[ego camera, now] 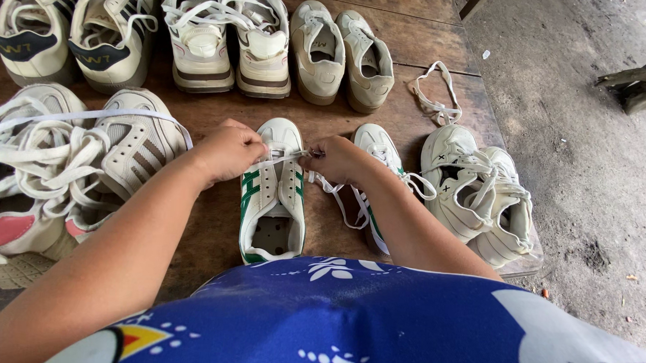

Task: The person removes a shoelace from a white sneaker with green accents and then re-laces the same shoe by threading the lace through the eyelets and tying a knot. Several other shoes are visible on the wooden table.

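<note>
A white sneaker with green stripes (273, 201) lies toe-away on the wooden table (431, 41), just in front of me. My left hand (226, 152) pinches one end of its white lace (289, 157) at the left side of the shoe. My right hand (338, 159) pinches the other end at the right side. The lace runs taut across the shoe between both hands. The matching green-striped sneaker (376, 151) lies to the right, partly hidden by my right forearm, with its loose lace trailing.
Several other white sneakers fill the table: three pairs along the far edge (198, 38), a laced pile at left (63, 155), a pair at right (482, 196). A loose lace (435, 99) lies near the right edge. Dirt floor (593, 142) lies beyond.
</note>
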